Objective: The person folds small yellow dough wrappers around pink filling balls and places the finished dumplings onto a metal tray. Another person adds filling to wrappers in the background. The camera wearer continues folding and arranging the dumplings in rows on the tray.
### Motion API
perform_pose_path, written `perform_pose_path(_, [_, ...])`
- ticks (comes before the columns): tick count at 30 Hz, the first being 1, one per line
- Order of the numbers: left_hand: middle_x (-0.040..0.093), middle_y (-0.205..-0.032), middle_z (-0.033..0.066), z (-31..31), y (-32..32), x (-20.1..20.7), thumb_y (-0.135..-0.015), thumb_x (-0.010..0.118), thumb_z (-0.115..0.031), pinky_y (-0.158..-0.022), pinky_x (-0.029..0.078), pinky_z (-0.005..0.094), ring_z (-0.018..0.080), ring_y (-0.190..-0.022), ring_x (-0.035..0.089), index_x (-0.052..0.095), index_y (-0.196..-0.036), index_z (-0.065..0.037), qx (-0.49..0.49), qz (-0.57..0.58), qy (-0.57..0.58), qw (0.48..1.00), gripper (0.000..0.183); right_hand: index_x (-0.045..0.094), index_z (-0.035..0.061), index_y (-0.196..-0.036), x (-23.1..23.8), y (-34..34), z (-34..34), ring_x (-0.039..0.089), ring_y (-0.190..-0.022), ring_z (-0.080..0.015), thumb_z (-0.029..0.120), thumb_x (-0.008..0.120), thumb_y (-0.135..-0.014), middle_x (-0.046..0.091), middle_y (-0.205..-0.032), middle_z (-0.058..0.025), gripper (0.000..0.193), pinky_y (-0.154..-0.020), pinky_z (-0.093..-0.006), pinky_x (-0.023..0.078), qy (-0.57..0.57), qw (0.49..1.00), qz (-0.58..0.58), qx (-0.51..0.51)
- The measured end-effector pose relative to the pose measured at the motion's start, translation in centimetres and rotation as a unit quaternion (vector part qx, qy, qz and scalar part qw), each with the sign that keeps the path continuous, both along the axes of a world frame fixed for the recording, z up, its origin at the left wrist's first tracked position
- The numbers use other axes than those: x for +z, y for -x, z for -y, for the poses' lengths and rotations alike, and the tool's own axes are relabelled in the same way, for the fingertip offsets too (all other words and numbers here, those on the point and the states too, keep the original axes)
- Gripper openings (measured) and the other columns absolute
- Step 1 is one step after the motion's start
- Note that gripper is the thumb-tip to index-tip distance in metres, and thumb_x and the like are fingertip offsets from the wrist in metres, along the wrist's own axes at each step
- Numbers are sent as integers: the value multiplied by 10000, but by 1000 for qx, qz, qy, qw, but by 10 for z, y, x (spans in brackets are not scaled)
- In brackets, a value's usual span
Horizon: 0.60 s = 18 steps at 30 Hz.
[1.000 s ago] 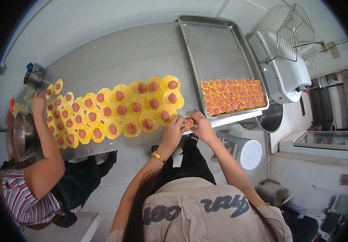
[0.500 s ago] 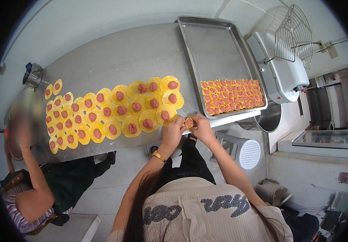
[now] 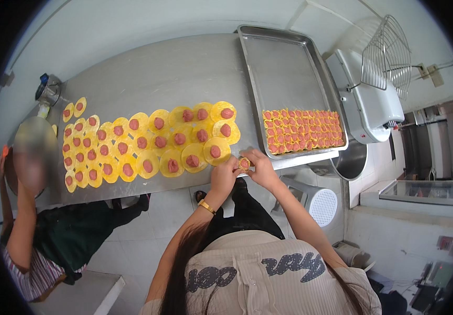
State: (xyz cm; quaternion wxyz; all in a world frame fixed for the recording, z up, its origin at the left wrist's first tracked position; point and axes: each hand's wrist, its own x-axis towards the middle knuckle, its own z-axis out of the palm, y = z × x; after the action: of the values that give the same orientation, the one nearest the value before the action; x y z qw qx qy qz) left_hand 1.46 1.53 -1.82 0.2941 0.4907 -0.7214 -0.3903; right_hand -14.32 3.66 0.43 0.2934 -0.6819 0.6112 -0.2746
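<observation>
Between the fingers of both hands is a small open-topped dumpling, its yellow wrapper gathered round pink meat filling. My left hand is closed on its left side, at the table's front edge. My right hand pinches it from the other side. Just left of my hands, round yellow wrappers, each with a lump of pink filling, lie in overlapping rows on the steel table. To the right, a metal tray holds tight rows of shaped dumplings in its near part.
A co-worker stands at the table's left end, beside a metal container. A white machine with a wire guard is right of the tray, a steel bowl below it. A plastic stool stands near my right forearm.
The view has shifted slightly. Both my hands stay on the dumpling, which shows more of its filling upward. The co-worker's arms have moved at the left end.
</observation>
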Motion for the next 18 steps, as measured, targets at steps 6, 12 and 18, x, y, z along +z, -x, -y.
perform_pose_path(6, [648, -759, 143, -12, -5, -1, -766, 712, -85, -625, 494, 378, 298, -714, 654, 593, -879, -17, 56, -55, -51, 996, 178, 622, 42, -1083, 3, 6, 10, 588, -948, -362, -98, 623, -651, 589, -958, -146, 454, -798, -416, 492, 15, 995, -24, 99])
perform_pose_path(12, [681, -830, 151, -24, -4, 10, -808, 682, -59, -669, 524, 334, 246, -767, 683, 620, -944, 11, 127, -45, -102, 986, 165, 648, 57, -1055, 15, 15, 26, 614, -885, -336, 26, 624, -740, 606, -937, -132, 318, -749, -395, 511, 29, 988, -6, 149])
perform_pose_path(18, [690, -844, 100, -65, -42, 18, -832, 685, -82, -698, 525, 296, 165, -768, 670, 643, -980, 0, 178, -51, -137, 973, 175, 650, 53, -1072, 41, 98, 113, 639, -813, -311, 56, 664, -724, 650, -926, -153, 348, -712, -382, 515, 77, 996, 27, 33])
